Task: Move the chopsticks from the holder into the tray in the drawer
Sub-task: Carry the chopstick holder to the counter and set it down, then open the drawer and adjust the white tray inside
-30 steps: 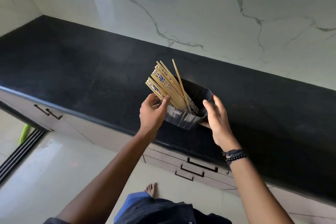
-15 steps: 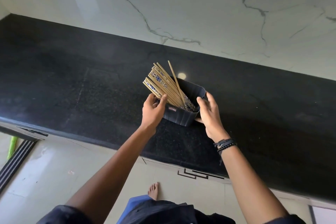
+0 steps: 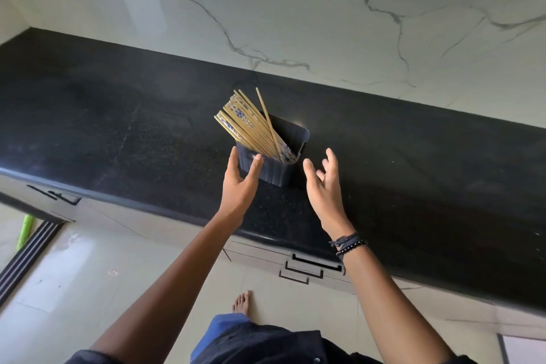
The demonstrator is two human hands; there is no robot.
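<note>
A dark ribbed holder (image 3: 273, 170) stands on the black countertop (image 3: 118, 139). Several wooden chopsticks (image 3: 246, 125) with blue-and-white patterned ends lean out of it toward the left. My left hand (image 3: 239, 183) is open just in front of the holder's left side, its thumb tip over the holder's front wall. A short way right of the holder my right hand (image 3: 323, 183) hangs open, fingers spread, touching nothing. The drawers (image 3: 307, 267) below the counter edge are closed, and no tray is visible.
A white marble wall (image 3: 295, 9) rises behind the counter. Cabinet handles (image 3: 53, 195) show at the left under the counter edge. Pale floor tiles, a dark floor track (image 3: 26, 251) and my bare foot (image 3: 242, 301) lie below.
Both hands held the holder on either side before; now they have let go and drawn back slightly, fingers apart. The holder stands on the counter.
</note>
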